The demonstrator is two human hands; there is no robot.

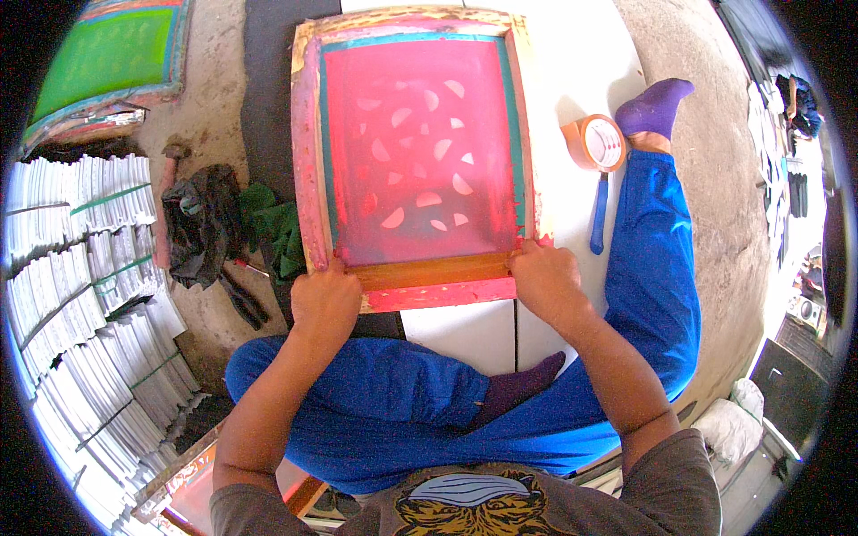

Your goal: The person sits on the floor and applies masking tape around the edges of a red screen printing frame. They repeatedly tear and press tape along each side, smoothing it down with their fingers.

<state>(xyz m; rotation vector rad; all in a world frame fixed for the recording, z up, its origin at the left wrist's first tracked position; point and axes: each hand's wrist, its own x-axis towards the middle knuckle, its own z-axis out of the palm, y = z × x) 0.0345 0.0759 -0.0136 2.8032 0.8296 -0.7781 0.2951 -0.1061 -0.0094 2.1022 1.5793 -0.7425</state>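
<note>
A screen printing frame with worn, pink-stained wooden sides lies in front of me. Its pinkish-red mesh has scattered pale half-circle and wedge shapes and a teal border. My left hand is closed around the near left corner. At the near right corner, my right hand is closed too, its fingers partly hidden beneath the wood. Between the hands runs a brown strip along the inner near edge; whether it is tape or a separate bar, I cannot tell. White boards show under the frame.
An orange tape roll and a blue-handled tool lie right of the frame, inside my outstretched leg. Bundled paper stacks line the left. A green screen is at far left, dark cloth nearer.
</note>
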